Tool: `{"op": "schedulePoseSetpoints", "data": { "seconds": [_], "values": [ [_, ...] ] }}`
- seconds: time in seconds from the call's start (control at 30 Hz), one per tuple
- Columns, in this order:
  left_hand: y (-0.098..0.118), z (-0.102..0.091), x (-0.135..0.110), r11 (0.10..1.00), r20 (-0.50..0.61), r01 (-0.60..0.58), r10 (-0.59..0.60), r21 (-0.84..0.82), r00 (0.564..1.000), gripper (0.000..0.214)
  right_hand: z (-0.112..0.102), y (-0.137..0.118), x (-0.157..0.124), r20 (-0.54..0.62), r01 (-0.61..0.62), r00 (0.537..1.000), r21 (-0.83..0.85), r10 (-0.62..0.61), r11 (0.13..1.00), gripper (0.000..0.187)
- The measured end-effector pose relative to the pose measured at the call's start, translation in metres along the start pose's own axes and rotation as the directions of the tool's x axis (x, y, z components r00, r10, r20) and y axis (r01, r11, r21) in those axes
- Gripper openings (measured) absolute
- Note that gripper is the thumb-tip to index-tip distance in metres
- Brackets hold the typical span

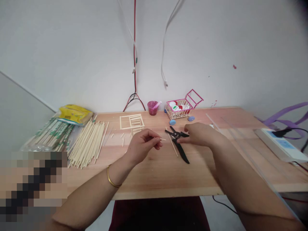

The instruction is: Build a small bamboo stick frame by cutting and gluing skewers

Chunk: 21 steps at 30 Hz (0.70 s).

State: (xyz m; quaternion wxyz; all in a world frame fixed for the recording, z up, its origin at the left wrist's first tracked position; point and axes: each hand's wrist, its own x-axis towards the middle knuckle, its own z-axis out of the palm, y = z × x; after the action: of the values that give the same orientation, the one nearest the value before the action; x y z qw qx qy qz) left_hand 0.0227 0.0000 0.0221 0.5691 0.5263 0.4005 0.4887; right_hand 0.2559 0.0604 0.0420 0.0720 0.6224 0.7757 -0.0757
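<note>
Far left of the black cutters (180, 148), a pile of sticks (88, 144) is lying on the counter (156, 176). Just left of them, the left hand (143, 145) is pinching a short stick (163, 139), its grip closed on it. The right hand (201, 133) is touching the cutters' far end; I cannot tell whether its grip is closing on them.

Light wooden table (156, 179), set against the wall. Left end: bagged sticks (51, 134), a yellow packet (74, 114) and a loose heap of bamboo sticks (88, 144). Centre: square stick frame (132, 122), short offcuts (122, 138), black cutters (183, 154) beside one long stick (174, 148). Rear edge: pink cup (152, 108), pink toy cart (183, 109). Right end: white power strip (279, 144).
</note>
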Motion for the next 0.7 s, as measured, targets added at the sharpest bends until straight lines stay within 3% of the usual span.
{"op": "schedulePoseSetpoints", "data": {
  "seconds": [0.07,0.13,0.3,0.5,0.6,0.7],
  "values": [
    [-0.004,0.002,0.000,0.999,0.001,0.028,-0.028,-0.039,1.000,0.017,0.004,-0.002,0.003,0.093,-0.004,0.996,-0.047,0.008,0.999,0.061],
    [-0.006,0.004,0.001,0.997,-0.006,0.038,-0.038,-0.073,0.999,0.018,0.008,-0.009,0.003,0.107,0.010,0.994,-0.071,-0.002,0.997,0.066],
    [-0.009,0.005,0.001,0.983,-0.021,0.069,-0.073,-0.168,0.997,0.025,0.017,-0.020,0.004,0.081,0.041,0.996,-0.066,-0.036,0.997,0.063],
    [-0.010,0.005,0.000,0.930,0.049,0.212,-0.207,-0.300,0.977,0.024,0.027,-0.018,0.014,-0.048,0.064,0.997,-0.035,-0.066,0.997,0.068],
    [-0.008,0.004,-0.002,0.901,0.102,0.255,-0.234,-0.350,0.967,0.025,0.024,-0.014,0.019,-0.082,0.079,0.994,0.003,-0.079,0.997,0.058],
    [-0.005,0.003,-0.002,0.880,0.132,0.251,-0.216,-0.402,0.967,0.023,0.015,-0.004,0.021,-0.072,0.140,0.989,0.206,-0.128,0.968,0.037]
  ]
}}
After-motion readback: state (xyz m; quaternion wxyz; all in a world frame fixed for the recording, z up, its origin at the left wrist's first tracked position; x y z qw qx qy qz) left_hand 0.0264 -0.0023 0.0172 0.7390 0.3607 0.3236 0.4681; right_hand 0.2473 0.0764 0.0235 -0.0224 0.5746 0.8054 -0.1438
